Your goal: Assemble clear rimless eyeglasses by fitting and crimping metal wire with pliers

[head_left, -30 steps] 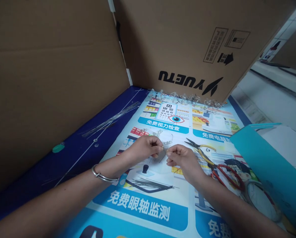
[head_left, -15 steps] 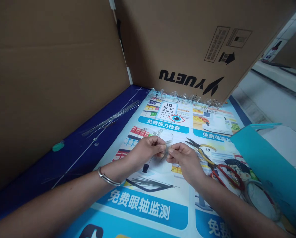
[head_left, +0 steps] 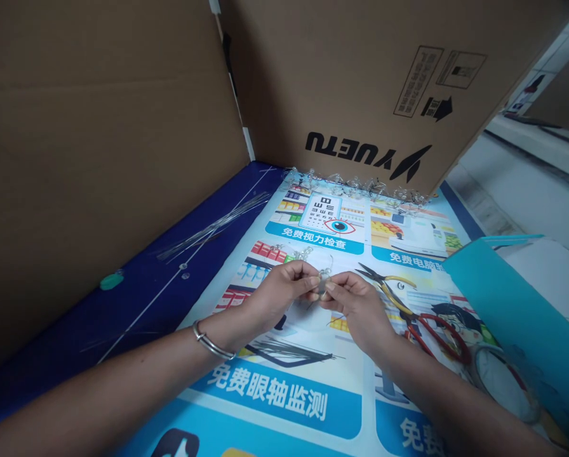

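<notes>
The beaded wire piece (head_left: 325, 273) is located between the two hands, above the printed sheet (head_left: 313, 435) on the bench; its fine detail is too small to resolve. The left hand (head_left: 291, 284) has its grip closed, thumb and finger clamped on the piece. The right hand (head_left: 355, 301) has its grip likewise closed on the piece, fingertips just beside those of the left. A metal bangle (head_left: 213, 343) encircles the left wrist.

Clear bead clusters (head_left: 303, 254) lie on the sheet just beyond the left hand. A bundle of dark wires (head_left: 291, 352) lies on the near side of the hands. To the right of the right hand are yellow-handled pliers (head_left: 384, 289), with a red-handled tool (head_left: 444, 336) against them. A round transparent roll (head_left: 503, 384) lies beside a teal folder (head_left: 517, 304).

At the far edge, a row of beaded wire assemblies (head_left: 355, 185) lines the foot of the upright cardboard panel (head_left: 346, 82), marked YUETU upside down. Pale wires (head_left: 218, 225) lie on the dark blue area at left.
</notes>
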Available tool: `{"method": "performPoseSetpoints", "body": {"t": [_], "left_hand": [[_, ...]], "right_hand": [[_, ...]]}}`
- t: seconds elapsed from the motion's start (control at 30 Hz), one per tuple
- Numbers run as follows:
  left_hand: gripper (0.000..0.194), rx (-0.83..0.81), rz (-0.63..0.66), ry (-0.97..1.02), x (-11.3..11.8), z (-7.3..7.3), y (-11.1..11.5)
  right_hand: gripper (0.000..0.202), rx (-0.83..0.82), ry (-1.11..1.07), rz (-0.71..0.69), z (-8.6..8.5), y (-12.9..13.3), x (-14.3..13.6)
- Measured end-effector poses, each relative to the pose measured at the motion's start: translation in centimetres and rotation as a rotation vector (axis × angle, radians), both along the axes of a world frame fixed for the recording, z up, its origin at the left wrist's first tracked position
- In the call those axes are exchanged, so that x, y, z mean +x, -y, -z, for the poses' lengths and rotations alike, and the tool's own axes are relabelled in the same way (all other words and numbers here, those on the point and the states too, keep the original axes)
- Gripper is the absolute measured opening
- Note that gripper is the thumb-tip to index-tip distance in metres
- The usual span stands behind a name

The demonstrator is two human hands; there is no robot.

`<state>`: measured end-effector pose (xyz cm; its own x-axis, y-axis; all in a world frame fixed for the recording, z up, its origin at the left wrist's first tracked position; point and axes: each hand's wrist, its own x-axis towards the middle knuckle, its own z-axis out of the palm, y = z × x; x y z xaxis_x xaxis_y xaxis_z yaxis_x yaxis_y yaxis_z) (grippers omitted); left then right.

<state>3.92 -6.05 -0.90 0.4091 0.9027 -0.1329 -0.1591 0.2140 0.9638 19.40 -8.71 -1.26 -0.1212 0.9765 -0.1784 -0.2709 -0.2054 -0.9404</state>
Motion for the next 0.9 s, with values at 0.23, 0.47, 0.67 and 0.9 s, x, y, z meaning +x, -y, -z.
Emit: {"method": "performPoseSetpoints", "body": {"t": [0.23, 0.47, 0.67, 0.9], "left_hand": [[0.015, -0.005, -0.01, 0.033, 0.2, 0.2, 0.1], [0.016, -0.018, 0.034, 0.016, -0.2, 0.3, -0.4], [0.014, 0.139, 0.081, -0.278, -1.8, -0.7, -2.1], [0.012, 0.436, 0.169, -0.692, -3.6, -2.9, -3.2]], "right_hand": [[0.015, 0.009, 0.007, -0.001, 0.0, 0.0, 0.0], [0.019, -0.013, 0.031, -0.037, 0.0, -0.2, 0.2], [0.024, -0.027, 0.248, -0.171, -1.4, -0.7, 1.0], [0.024, 0.327, 1.09, -0.633, -3.7, 1.1, 0.3]]}}
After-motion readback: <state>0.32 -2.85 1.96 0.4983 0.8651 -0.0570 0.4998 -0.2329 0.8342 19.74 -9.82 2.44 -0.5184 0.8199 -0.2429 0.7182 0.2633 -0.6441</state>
